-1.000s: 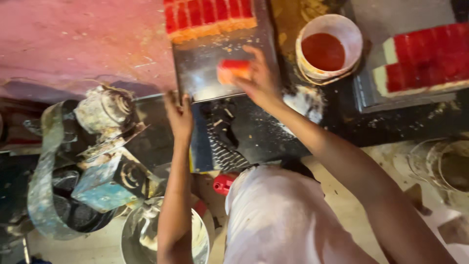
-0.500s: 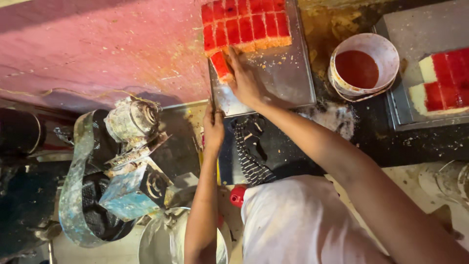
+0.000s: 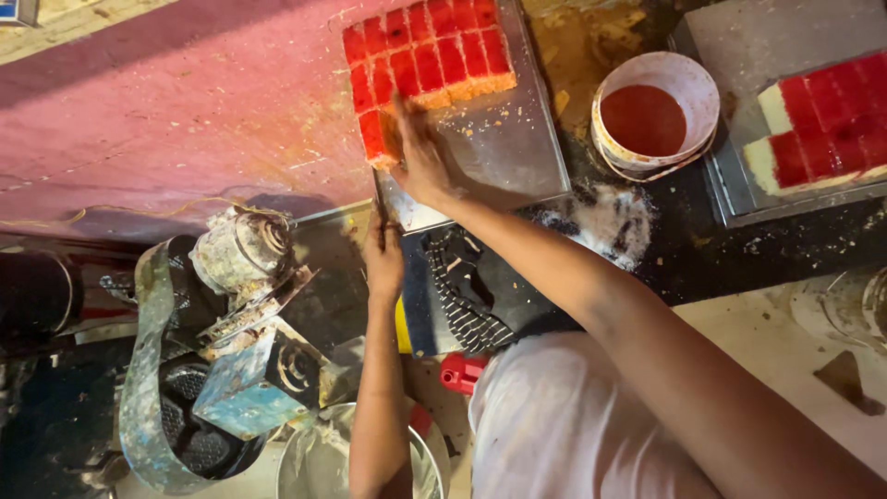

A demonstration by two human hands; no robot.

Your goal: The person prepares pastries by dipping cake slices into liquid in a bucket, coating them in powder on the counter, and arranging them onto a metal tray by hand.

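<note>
**Me:** Cake first; my right hand (image 3: 420, 162) lies flat on the end piece of the red-topped cake slab (image 3: 430, 60), fingers spread and pressed down, not pinching; that piece sits at the near left corner of the slab, on the steel tray (image 3: 517, 152), against the tray's left edge.

**Helper:** And the left?

**Me:** My left hand (image 3: 383, 259) is closed around something thin and upright at the tray's near left corner; it may be a blade, but I cannot tell; the grip looks pressed together around it.

**Helper:** So how do you do this bit well?

**Me:** As I judge it, keep the right palm light; the topping looks soft, so heavy pressure would smear the red layer or squash the sponge; hold the piece square against its neighbours so the rows stay in line; let the left steady the tray edge so nothing slides on the dark table (image 3: 684, 249).

**Helper:** Anything close enough to get in the way?

**Me:** A white bucket of red liquid (image 3: 656, 111) stands just right of the tray; a second tray (image 3: 730, 199) with more red and cream cake sits further right; crumbs lie on the bare steel beside my fingers; to my left there is an old motor with a belt (image 3: 240, 323), well apart from the cake; I would keep my elbow away from the bucket.
</note>
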